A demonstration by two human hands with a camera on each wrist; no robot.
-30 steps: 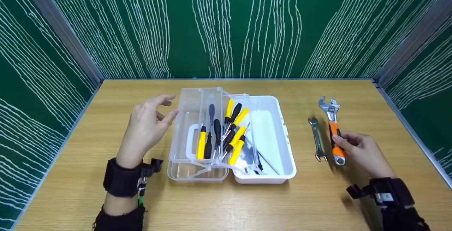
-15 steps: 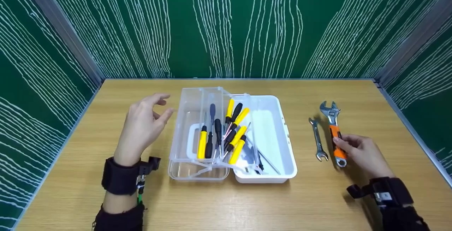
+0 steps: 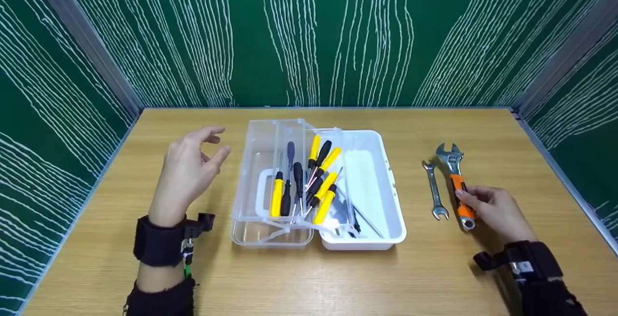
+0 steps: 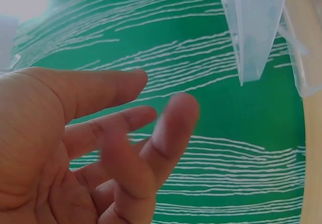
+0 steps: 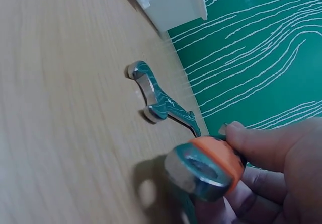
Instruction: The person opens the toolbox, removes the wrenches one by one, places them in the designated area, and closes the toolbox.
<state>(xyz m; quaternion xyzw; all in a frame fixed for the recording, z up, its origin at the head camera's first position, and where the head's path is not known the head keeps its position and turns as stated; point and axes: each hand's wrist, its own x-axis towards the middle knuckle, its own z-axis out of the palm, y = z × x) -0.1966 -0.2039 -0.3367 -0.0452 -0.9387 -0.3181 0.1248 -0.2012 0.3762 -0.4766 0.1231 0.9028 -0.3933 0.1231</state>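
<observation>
On the right, my right hand (image 3: pixel 497 209) pinches the orange and black handle of an adjustable wrench (image 3: pixel 462 195) between thumb and fingers. The wrench's metal head points away from me; in the right wrist view its ringed handle end (image 5: pixel 196 171) casts a shadow on the table. A small silver open-end wrench (image 3: pixel 435 191) lies just left of it. My left hand (image 3: pixel 186 171) hovers left of the toolbox's clear lid (image 3: pixel 256 137), with fingers loosely bent and nothing in them. The left wrist view shows the fingers (image 4: pixel 128 83) apart from the clear plastic.
Mid-table stands the opened toolbox with a white base (image 3: pixel 364 171). Several yellow and black screwdrivers (image 3: pixel 277 195) show in and through its clear tray, with thin metal tools in the base. Green walls (image 3: pixel 338 40) with white lines enclose the wooden table (image 3: pixel 318 277).
My left hand has drifted left, away from the clear lid. My right hand and the adjustable wrench have come slightly toward me. The toolbox stays put.
</observation>
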